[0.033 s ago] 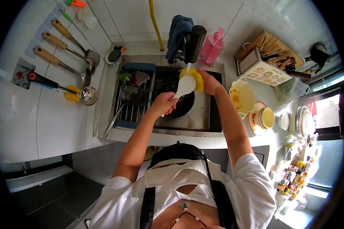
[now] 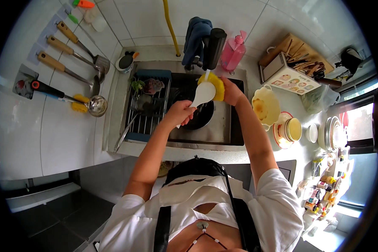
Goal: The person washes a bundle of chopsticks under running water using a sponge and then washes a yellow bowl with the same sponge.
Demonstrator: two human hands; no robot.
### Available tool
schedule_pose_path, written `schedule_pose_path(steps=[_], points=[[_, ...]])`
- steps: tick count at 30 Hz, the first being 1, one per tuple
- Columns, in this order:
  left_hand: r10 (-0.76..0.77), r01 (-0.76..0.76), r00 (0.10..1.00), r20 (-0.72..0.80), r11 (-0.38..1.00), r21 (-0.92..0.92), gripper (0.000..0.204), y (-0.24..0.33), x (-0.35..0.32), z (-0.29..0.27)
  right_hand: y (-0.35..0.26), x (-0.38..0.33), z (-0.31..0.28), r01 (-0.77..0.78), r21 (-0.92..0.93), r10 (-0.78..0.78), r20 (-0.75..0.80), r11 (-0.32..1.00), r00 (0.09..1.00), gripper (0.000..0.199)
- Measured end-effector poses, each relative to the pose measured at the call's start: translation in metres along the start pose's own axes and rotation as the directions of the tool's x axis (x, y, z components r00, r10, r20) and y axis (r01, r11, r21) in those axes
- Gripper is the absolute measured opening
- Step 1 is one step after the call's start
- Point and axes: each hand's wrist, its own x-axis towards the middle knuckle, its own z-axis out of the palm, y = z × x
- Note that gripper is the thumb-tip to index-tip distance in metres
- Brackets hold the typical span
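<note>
Over the sink (image 2: 222,126), my left hand (image 2: 180,114) is closed around the handle of a white rice paddle (image 2: 203,93), its broad head pointing up and to the right. My right hand (image 2: 232,91) grips a yellow sponge (image 2: 217,86) just behind the paddle's head. The two overlap in view, and I cannot tell whether they touch. From the black faucet (image 2: 214,48) a thin stream of water falls onto the sponge. Below my hands a dark round pan (image 2: 203,115) sits in the basin, partly hidden by the paddle and my left hand.
A blue-edged drying rack (image 2: 149,137) covers the sink's left side. Behind stand a pink pump bottle (image 2: 232,53) and a blue cloth (image 2: 196,38). A scalloped yellow bowl (image 2: 266,105), stacked bowls (image 2: 293,129) and a chopstick holder (image 2: 290,75) occupy the right counter. Ladles (image 2: 97,106) hang left.
</note>
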Motion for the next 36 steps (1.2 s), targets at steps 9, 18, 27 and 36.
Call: schedule_pose_path(steps=[9, 18, 27, 36], points=[[-0.069, 0.074, 0.995, 0.067, 0.994, -0.083, 0.014, 0.003, 0.000, -0.004, 0.018, -0.015, -0.005, 0.181, -0.073, -0.167, 0.160, 0.981, 0.973, 0.043], [0.016, 0.018, 0.990, 0.140, 0.971, -0.236, 0.014, -0.005, 0.004, 0.001, 0.009, -0.016, 0.005, 0.113, -0.398, -0.078, 0.103, 0.910, 0.992, 0.058], [0.079, -0.074, 0.996, 0.042, 0.992, -0.102, 0.015, -0.004, 0.012, 0.004, 0.044, 0.028, 0.019, 0.312, -0.302, -0.389, -0.238, 0.901, 0.890, 0.026], [0.064, -0.063, 0.993, -0.097, 0.998, 0.008, 0.029, -0.012, -0.002, -0.003, 0.047, 0.030, 0.010, 0.380, -0.458, -0.589, -0.520, 0.804, 0.619, 0.027]])
